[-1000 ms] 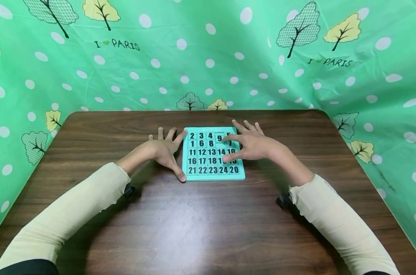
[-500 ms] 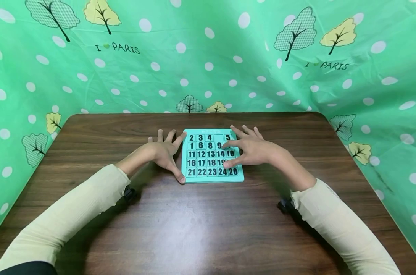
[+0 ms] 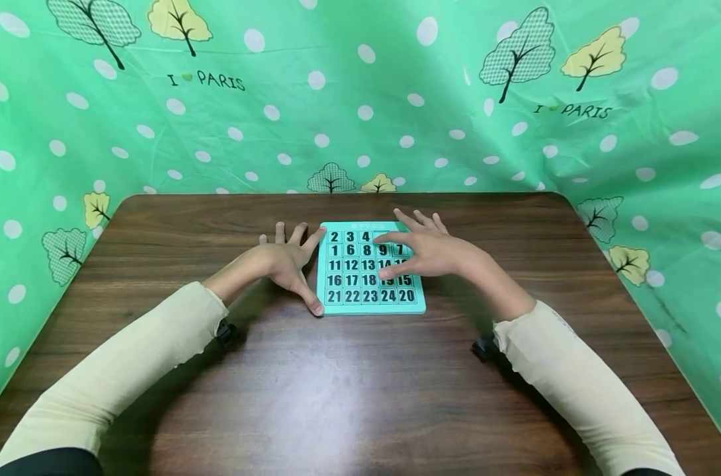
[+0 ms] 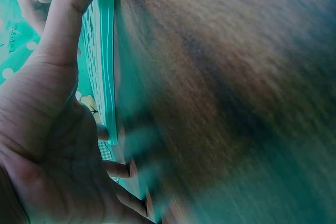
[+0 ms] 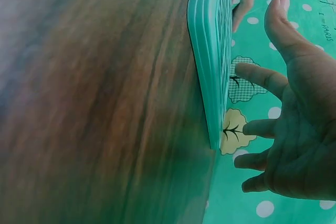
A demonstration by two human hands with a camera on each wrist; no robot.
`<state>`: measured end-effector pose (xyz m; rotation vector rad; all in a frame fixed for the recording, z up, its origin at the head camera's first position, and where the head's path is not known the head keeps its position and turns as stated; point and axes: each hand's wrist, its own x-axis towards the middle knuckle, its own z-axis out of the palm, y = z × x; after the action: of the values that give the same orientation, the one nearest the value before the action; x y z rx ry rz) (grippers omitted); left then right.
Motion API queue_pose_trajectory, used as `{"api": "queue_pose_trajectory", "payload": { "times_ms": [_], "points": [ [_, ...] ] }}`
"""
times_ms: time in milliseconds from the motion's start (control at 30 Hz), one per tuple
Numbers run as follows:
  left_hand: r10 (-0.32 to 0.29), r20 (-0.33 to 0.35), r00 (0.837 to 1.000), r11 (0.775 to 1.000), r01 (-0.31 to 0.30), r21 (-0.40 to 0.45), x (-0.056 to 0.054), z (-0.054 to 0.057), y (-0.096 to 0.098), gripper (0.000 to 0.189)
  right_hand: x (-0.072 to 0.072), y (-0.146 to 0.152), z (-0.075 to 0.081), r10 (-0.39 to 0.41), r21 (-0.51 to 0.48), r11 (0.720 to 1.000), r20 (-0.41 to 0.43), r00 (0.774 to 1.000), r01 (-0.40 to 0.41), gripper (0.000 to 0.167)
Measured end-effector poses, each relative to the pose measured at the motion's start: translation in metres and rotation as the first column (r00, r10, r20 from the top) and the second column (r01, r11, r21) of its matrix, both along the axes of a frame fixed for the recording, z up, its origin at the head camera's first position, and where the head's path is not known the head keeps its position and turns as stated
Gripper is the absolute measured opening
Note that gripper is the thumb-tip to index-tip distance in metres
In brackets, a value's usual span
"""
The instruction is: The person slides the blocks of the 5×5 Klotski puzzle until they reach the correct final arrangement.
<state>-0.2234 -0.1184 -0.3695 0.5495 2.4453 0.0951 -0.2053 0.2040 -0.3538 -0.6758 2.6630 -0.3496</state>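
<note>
A turquoise number slide puzzle (image 3: 366,309) lies flat on the table, its square tiles printed with black numerals. My left hand (image 3: 286,263) braces its left side, thumb at the near corner and index finger at the far one, the other fingers spread. Above the right part hovers my right hand (image 3: 438,251), with its index finger (image 3: 396,237) reaching over the top row and covering the spot right of tile 4. The right thumb (image 3: 396,270) extends over the lower rows. In the right wrist view a small gap shows between index fingertip and puzzle face; contact is hard to tell.
A brown wood-grain table (image 3: 325,390) carries the puzzle near its far edge. Behind and beside it hangs a green cloth (image 3: 277,86) with white dots and printed trees. Both forearms wear cream sleeves (image 3: 122,363), with a dark wrist device (image 3: 483,348) under the right one.
Tile 9 has slid down from the top row into the second row, left of 7. My right hand has since shifted up and left to the top row. The left hand stays put.
</note>
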Motion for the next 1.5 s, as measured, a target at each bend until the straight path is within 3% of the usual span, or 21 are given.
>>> {"api": "queue_pose_trajectory", "payload": {
  "times_ms": [333,600,1167,1500],
  "points": [
    [-0.007,-0.007,1.0,1.0,0.007,-0.007,0.001,0.001,0.001,0.174,-0.008,-0.008,-0.005,-0.007,0.059,0.998,0.003,1.0,0.007,0.082],
    [-0.008,-0.011,1.0,1.0,0.008,-0.012,0.001,0.001,0.0,0.174,-0.008,-0.008,-0.001,-0.028,0.09,0.996,-0.006,1.0,0.029,0.082],
    [-0.004,0.004,1.0,1.0,0.004,0.0,0.0,0.001,-0.002,0.174,-0.004,0.01,0.004,-0.067,0.09,0.994,-0.009,0.998,0.068,0.079],
    [-0.008,0.02,1.0,1.0,0.008,0.01,-0.002,0.004,-0.001,0.175,-0.005,-0.009,0.003,-0.044,0.055,0.997,-0.025,0.999,0.045,0.085]
  ]
}}
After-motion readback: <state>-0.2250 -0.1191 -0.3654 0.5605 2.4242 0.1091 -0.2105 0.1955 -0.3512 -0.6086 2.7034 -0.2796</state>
